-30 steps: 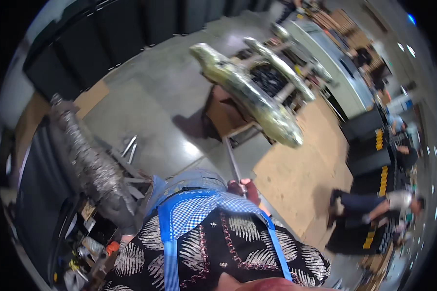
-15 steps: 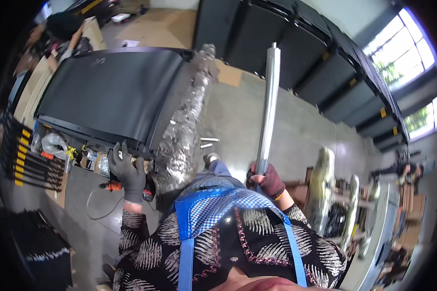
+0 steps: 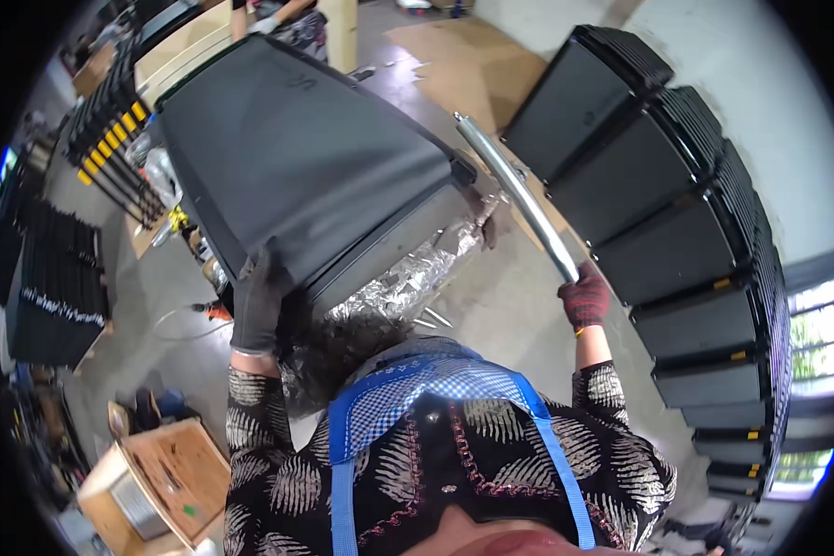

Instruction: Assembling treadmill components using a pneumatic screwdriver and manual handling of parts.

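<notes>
My right hand (image 3: 585, 295), in a dark red and black glove, is closed round the lower end of a long shiny metal roller (image 3: 526, 206). The roller slants up and leftward, its thin axle tip at the far end. On my left lies a broad black belt-like sheet (image 3: 296, 157) with a smooth, slightly wavy surface. My left hand (image 3: 259, 301), in a grey glove, is at its near left corner, fingers stretched up against the edge. Crinkled silver wrapping (image 3: 403, 278) covers a long bundle along the sheet's near right side, just before my apron.
Stacked black panels (image 3: 621, 176) line the right side. More black panels (image 3: 60, 296) are piled at the left, near black bars with yellow marks (image 3: 111, 144). An open wooden box (image 3: 171, 463) stands lower left. Behind the sheet another person's gloved hand (image 3: 264, 25) shows.
My view has turned left. The roller has swung from nearly upright to a leftward slant, still in my right hand. My left hand has come closer against the black sheet's corner.
</notes>
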`<action>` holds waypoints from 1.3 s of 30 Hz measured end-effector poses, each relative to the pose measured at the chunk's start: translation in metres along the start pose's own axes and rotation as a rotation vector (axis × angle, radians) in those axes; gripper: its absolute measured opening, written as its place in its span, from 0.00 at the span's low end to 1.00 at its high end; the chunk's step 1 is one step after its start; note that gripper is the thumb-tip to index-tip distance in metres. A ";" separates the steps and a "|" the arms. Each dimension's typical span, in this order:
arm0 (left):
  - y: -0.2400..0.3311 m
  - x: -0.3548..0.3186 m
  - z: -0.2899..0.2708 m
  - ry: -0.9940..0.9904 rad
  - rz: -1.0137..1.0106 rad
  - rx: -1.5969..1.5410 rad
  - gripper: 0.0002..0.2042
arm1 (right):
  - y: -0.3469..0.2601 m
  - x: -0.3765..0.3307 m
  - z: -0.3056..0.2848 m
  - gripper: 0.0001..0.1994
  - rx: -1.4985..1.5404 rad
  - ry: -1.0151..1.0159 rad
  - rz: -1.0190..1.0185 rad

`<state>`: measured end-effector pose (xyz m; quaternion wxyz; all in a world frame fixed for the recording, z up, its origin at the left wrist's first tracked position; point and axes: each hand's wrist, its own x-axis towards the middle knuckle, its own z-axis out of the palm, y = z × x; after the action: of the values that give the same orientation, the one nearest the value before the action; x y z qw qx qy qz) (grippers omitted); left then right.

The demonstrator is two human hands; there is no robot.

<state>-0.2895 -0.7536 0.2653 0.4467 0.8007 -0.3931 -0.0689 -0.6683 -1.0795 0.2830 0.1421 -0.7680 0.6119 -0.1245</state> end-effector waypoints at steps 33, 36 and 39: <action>-0.002 -0.065 -0.001 0.517 -0.240 0.365 0.12 | -0.236 0.202 0.091 0.16 0.024 -0.387 -1.304; 0.005 -0.066 -0.012 0.446 -0.371 0.228 0.11 | -0.233 0.200 0.097 0.13 0.004 -0.354 -1.272; 0.008 -0.070 -0.016 0.446 -0.406 0.255 0.12 | -0.228 0.198 0.102 0.11 0.079 -0.269 -1.312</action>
<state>-0.3346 -0.6968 0.2641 0.3949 0.9076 -0.1236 0.0704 -0.3810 -1.2176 0.2765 0.1401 -0.9839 -0.0099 -0.1109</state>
